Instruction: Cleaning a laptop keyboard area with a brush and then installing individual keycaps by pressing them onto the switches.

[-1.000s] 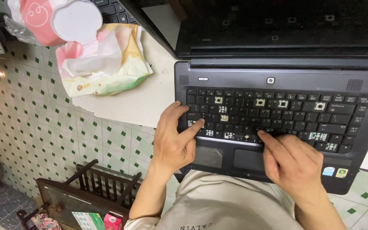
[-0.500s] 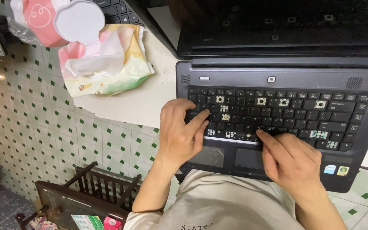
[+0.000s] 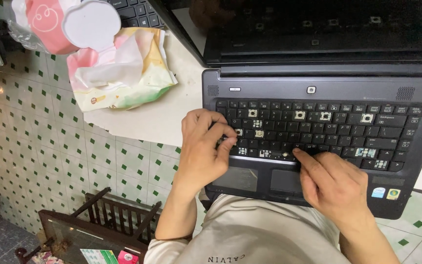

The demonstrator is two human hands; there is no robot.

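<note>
The left hand (image 3: 203, 149) is curling its fingertips onto keys at the 9 o'clock side of 1 dark laptop (image 3: 318, 127) (several keycaps missing), gripping nothing. The right hand (image 3: 335, 183) is pressing 1 extended finger on the bottom row at 6 o'clock. 1 wipes pack (image 3: 123, 68) is lying at 10 o'clock.

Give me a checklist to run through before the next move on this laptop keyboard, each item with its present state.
1. Left hand fingertips pinched at the left keys of the keyboard: ok.
2. Right hand index finger pressed on a lower-row key: ok.
3. All keycaps in place: not ok, several bare sockets show.
4. A loose keycap in the left grip: cannot tell, fingers hide it.
5. Laptop open and resting at the table edge over the lap: ok.
6. Wipes pack clear of the laptop: ok.
</note>
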